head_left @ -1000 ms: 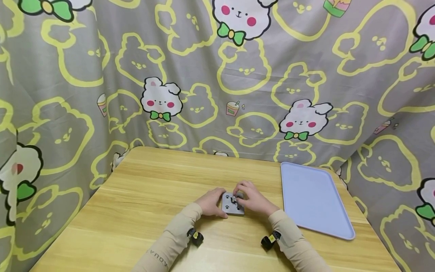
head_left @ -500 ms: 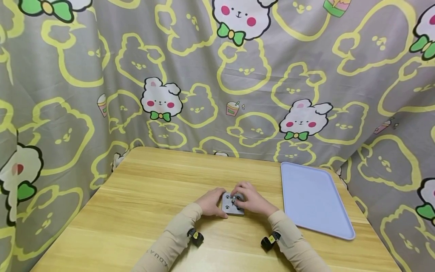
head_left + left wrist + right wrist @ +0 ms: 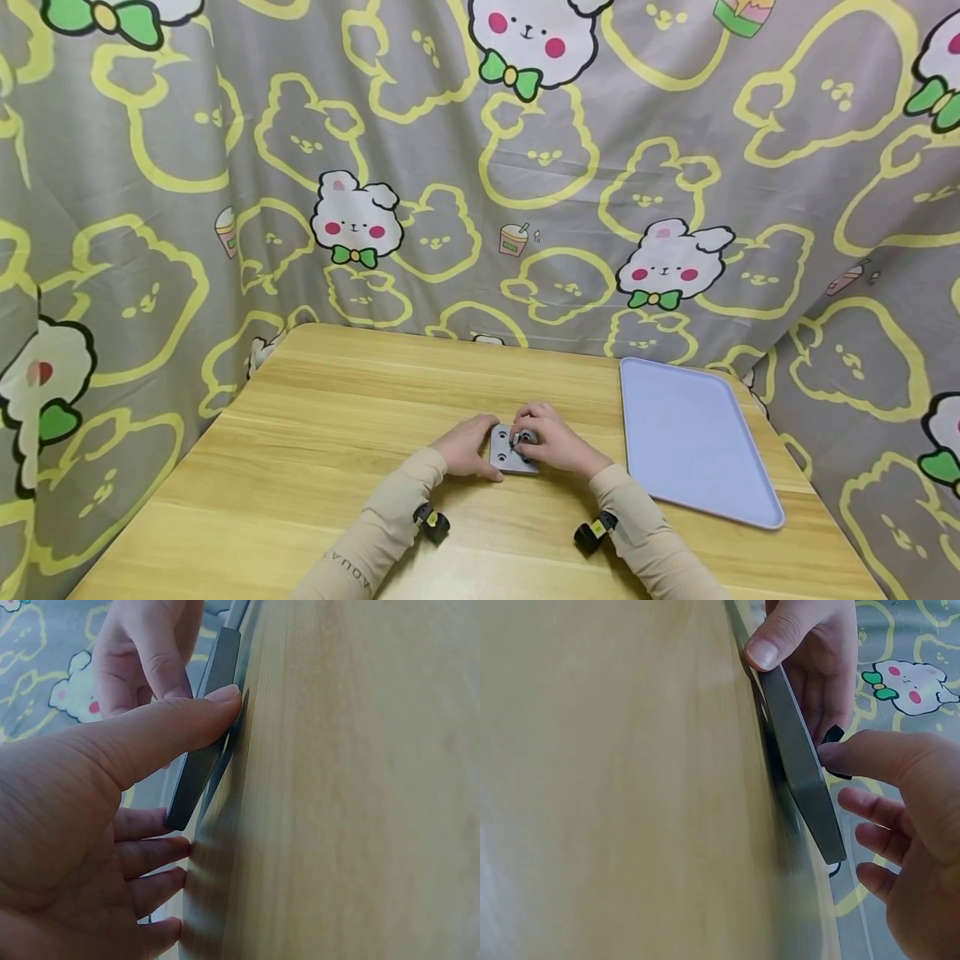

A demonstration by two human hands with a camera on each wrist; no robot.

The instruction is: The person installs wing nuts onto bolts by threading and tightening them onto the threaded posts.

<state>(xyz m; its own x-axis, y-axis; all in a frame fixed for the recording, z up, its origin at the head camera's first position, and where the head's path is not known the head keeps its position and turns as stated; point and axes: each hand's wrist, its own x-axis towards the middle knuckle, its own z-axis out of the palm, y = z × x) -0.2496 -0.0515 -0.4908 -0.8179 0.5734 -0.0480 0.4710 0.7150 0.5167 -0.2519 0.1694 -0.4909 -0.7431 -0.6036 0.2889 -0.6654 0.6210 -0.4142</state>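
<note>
A grey square plate with several round holes lies on the table in front of the person. The left hand holds its left side, thumb at the near edge and fingers toward the far one; in the left wrist view the thumb presses the plate's edge. Over the plate's middle, the right hand pinches a small part, dark with a light metallic bit, mostly hidden by the fingers. In the right wrist view the thumb touches this black curved part at the plate's upper face. Its exact kind cannot be made out.
A pale blue tray lies to the right of the hands on the wooden table. A grey patterned curtain hangs behind the table and at both sides. Each forearm wears a black strapped camera.
The right hand's fingers have shifted slightly over the plate, and the small part between them has turned to another angle. The left hand and the plate stay in place.
</note>
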